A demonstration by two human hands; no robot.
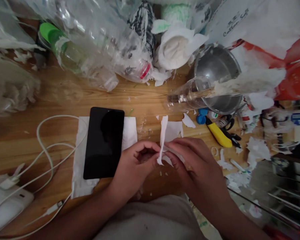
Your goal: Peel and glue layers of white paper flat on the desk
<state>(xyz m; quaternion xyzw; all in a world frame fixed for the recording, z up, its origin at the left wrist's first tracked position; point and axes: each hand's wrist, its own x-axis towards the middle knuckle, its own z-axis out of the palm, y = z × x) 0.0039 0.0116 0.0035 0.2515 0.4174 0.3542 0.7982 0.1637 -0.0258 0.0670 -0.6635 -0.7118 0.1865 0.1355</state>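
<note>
Both my hands meet over the near edge of a wooden table (65, 100), pinching a thin piece of white tissue paper (165, 131). My left hand (136, 165) has its fingers curled, thumb and forefinger closed on a torn strip of the tissue. My right hand (197, 163) pinches the same tissue from the right side. Small white scraps lie on the wood below my fingers. A black phone (103, 141) lies face up on a white tissue sheet (78, 173) just left of my left hand.
White cables (46, 150) and a white charger (7, 203) lie at the left. Crumpled plastic bottles (102, 50), a tissue roll (176, 48), a metal bowl (216, 63), a clear cup (187, 95), a yellow cutter (218, 135) and scissors (230, 125) crowd the back and right.
</note>
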